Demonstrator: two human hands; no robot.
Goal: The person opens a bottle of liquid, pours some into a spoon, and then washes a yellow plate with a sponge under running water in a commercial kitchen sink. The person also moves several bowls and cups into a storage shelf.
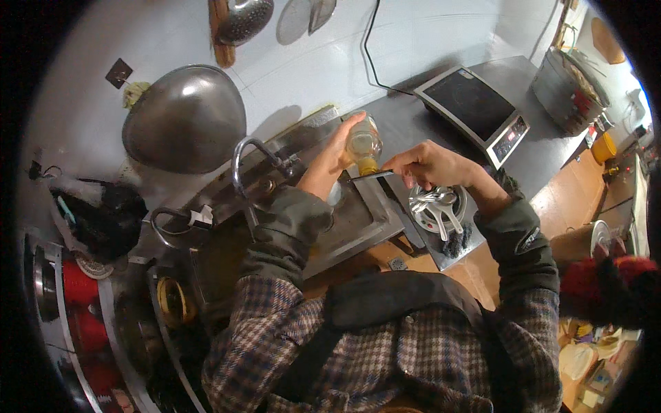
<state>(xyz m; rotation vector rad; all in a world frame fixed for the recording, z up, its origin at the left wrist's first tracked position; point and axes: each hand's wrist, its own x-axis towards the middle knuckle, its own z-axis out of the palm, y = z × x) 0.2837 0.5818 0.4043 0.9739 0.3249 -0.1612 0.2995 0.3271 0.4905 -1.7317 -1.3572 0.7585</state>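
Observation:
My left hand (345, 147) is shut around a clear plastic bottle (364, 140) with a yellow cap or neck. The bottle is tilted so that its yellow end points towards me, over the edge of a stainless steel sink (382, 219). At that yellow end, my right hand (431, 164) pinches a thin, dark, flat object (376, 176); its exact kind is unclear. Just below my right hand stands a round metal bowl (417, 217) with several spoons (442, 205) in it. A pale round item (334, 195) in the sink is partly hidden by my left forearm.
A curved chrome tap (241, 155) rises by my left arm. An induction cooker (470, 106) and a large metal pot (563, 90) stand on the counter. A black scouring pad (457, 242) lies near its front edge. A wok (186, 121) hangs left. Another person's red sleeve (581, 281) shows at right.

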